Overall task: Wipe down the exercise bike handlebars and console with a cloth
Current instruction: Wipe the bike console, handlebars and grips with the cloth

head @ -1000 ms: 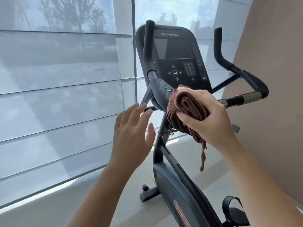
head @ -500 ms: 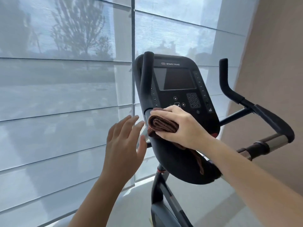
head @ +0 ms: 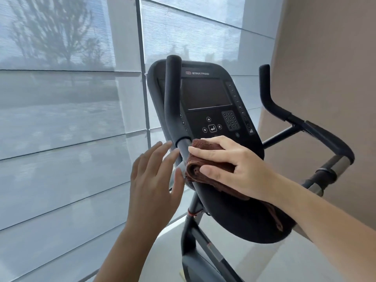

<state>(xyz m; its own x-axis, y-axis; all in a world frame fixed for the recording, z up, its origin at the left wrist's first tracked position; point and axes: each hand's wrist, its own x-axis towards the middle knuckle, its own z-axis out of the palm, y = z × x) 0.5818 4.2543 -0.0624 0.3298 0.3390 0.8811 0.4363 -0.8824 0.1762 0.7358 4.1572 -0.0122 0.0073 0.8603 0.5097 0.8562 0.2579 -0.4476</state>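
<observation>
So the right hand (head: 234, 167) is clamped on the brown cloth (head: 205, 161), pressing it to the left handlebar (head: 173, 102) just under the console (head: 207, 102). Left hand (head: 154, 180) hovers beside it, fingers spread, holding nothing. I'd wrap the cloth round the bar and slide along it with steady pressure.

Big window (head: 71, 98) fills the left and centre, covered by translucent grey roller shades (head: 61, 180) with horizontal seams. 1 vertical mullion (head: 143, 68) splits it into 2 panes. Hazy tree silhouettes (head: 55, 33) show through the shade upper left, diffuse daylight coming in. Plain beige wall (head: 325, 58) on the right, meets the window at the corner. Light grey floor (head: 284, 261) below, bright strip along the window base.
</observation>
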